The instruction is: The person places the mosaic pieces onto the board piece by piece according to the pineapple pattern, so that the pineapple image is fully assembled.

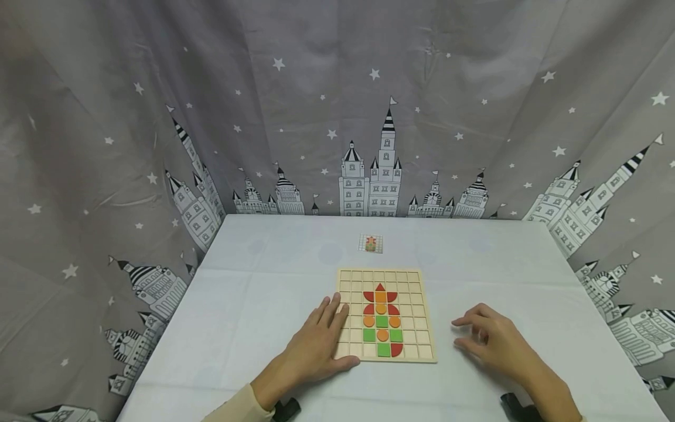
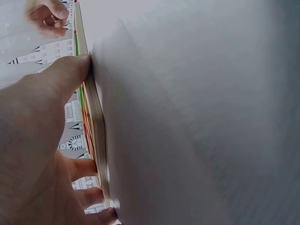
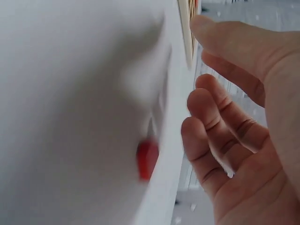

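Observation:
A square wooden grid board (image 1: 424, 316) lies on the table with flat pieces set in its cells: a red triangle (image 1: 380, 288), an orange square (image 1: 380, 297), red quarter-rounds (image 1: 397, 350), orange discs and green squares (image 1: 384, 350). My left hand (image 1: 319, 346) rests on the board's left side, fingers extended and thumb at its near edge. Right of the board, apart from it, my right hand (image 1: 493, 340) hovers with loosely bent fingers and nothing between them. In the right wrist view a blurred red piece (image 3: 147, 159) lies on the table near that hand; the head view does not show it.
A small pattern card (image 1: 371, 244) with a similar figure lies beyond the board. White cloth covers the table (image 1: 263, 328). A grey curtain (image 1: 327, 88) printed with castles and stars hangs behind and around it. Black wrist gear shows near both wrists.

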A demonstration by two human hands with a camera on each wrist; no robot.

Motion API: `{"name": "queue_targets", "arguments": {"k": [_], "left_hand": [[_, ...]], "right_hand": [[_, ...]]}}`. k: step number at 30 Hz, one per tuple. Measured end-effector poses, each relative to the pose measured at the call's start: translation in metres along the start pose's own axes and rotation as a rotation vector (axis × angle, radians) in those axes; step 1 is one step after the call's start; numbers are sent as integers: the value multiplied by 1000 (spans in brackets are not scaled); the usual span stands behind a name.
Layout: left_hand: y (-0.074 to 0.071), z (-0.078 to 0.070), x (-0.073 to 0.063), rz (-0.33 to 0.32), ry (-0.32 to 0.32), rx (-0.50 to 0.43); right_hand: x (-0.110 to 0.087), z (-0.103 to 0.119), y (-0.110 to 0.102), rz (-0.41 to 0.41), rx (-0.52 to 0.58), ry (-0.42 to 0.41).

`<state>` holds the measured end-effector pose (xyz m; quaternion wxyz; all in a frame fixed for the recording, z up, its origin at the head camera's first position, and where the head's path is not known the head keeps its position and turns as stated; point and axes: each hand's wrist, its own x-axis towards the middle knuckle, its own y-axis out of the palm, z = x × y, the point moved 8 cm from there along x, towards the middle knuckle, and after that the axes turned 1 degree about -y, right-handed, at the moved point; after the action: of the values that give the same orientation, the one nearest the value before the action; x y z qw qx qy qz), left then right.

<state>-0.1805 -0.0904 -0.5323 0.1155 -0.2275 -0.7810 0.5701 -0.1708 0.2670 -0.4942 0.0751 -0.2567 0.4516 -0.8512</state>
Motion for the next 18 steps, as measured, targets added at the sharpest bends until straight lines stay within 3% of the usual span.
{"name": "queue_targets", "arguments": {"k": [6,18], "left_hand": [[3,1,1,8,-3,-1],[2,0,0,12,-3,0]], "right_hand": [[-17,-33,-11,66,-43,182],[-37,-61,-23,83,12,307]]}}
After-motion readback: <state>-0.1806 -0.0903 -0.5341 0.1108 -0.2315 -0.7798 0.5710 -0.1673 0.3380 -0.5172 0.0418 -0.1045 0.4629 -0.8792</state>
